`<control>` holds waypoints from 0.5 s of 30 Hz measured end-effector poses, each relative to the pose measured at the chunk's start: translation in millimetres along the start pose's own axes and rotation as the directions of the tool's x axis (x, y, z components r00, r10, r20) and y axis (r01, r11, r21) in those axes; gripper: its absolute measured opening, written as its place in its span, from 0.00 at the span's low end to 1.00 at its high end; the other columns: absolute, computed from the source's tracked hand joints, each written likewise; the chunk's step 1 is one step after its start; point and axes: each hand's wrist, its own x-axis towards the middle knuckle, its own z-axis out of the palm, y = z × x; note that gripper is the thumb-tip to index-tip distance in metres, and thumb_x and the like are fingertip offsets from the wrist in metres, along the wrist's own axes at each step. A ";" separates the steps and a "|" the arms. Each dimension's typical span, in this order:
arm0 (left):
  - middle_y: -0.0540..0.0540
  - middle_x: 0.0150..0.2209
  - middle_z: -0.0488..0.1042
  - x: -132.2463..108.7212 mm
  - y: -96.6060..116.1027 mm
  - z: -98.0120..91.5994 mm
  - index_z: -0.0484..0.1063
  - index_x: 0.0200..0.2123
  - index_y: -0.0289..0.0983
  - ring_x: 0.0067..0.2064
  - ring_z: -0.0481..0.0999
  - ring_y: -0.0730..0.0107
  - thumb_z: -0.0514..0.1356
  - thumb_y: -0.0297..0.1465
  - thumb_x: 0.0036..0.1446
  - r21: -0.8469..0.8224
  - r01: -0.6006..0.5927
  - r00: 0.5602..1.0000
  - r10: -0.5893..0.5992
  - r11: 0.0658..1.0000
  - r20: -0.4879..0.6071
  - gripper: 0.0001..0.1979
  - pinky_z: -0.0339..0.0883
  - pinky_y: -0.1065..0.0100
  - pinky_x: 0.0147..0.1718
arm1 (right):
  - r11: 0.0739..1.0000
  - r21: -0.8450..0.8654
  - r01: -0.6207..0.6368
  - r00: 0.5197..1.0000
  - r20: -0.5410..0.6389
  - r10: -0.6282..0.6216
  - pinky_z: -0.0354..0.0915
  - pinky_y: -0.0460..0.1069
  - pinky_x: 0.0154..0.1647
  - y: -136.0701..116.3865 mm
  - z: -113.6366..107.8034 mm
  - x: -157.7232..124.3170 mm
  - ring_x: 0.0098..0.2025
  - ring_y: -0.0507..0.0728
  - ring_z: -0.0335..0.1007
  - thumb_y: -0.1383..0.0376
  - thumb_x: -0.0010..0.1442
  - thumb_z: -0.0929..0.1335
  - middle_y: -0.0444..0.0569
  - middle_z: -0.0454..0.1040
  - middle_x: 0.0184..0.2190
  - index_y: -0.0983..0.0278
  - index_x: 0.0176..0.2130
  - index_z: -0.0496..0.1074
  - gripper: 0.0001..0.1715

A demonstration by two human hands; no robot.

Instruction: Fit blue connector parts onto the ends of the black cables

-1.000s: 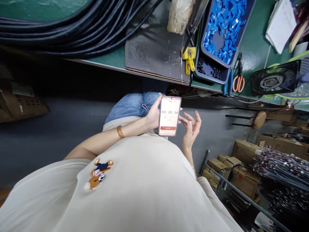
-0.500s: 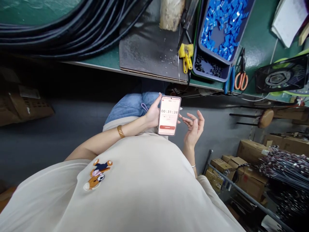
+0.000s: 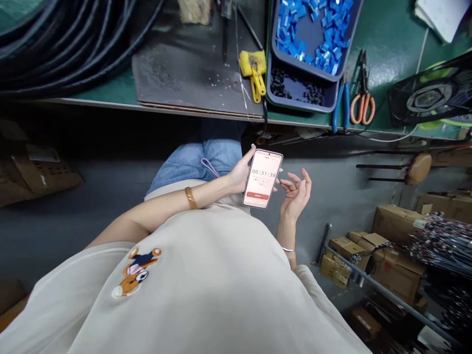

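A smartphone (image 3: 262,184) lies face up in my left hand (image 3: 240,174), whose fingers wrap behind it and come out along its right edge. Its pale pink screen reads 00:31:38 above a red button. Just right of the phone is my right hand (image 3: 296,194), fingers apart and slightly curled, with nothing in it. The right fingertips are close to the phone's edge; whether any of them touch it I cannot tell. Both hands are in front of my waist, below the bench edge.
On the green bench (image 3: 391,34) are a black cable coil (image 3: 73,54), a dark board (image 3: 177,73), a yellow-handled tool (image 3: 257,78), a bin of blue parts (image 3: 271,44), a bin of black parts (image 3: 298,104), orange-handled scissors (image 3: 363,105), blue-handled pliers (image 3: 341,105) and a fan (image 3: 427,101). Cardboard boxes (image 3: 396,273) stand right.
My view has shifted, so the bench things sit further left. The phone has moved slightly right and tilted a little. My right hand stays open beside it; the timer reading is the same.
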 end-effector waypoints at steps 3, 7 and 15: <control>0.31 0.42 0.82 14.2 -10.7 0.3 0.73 0.52 0.29 0.41 0.82 0.49 0.36 0.62 0.60 -0.005 0.038 0.998 -0.038 0.999 -0.044 0.47 0.72 0.45 0.48 | 1.000 0.016 -0.021 0.999 -0.036 0.021 0.72 0.46 0.36 3.0 -9.7 5.2 0.30 0.48 0.78 0.53 0.63 0.65 0.42 0.79 0.37 0.58 0.52 0.69 0.20; 0.32 0.38 0.82 27.6 -21.7 0.4 0.74 0.50 0.28 0.38 0.82 0.52 0.37 0.63 0.59 -0.003 0.109 0.993 -0.109 0.994 -0.046 0.47 0.72 0.48 0.46 | 0.999 0.021 -0.042 0.997 -0.070 0.043 0.71 0.45 0.35 8.2 -21.3 12.2 0.29 0.48 0.77 0.53 0.62 0.66 0.42 0.79 0.36 0.59 0.50 0.70 0.19; 0.32 0.38 0.81 45.3 -25.9 0.2 0.74 0.50 0.29 0.40 0.80 0.52 0.38 0.63 0.59 0.016 0.122 0.990 -0.120 0.992 -0.074 0.47 0.70 0.47 0.49 | 0.998 0.004 -0.066 0.994 -0.086 0.066 0.71 0.46 0.35 16.2 -37.2 27.2 0.29 0.48 0.77 0.52 0.62 0.66 0.43 0.78 0.37 0.60 0.50 0.70 0.21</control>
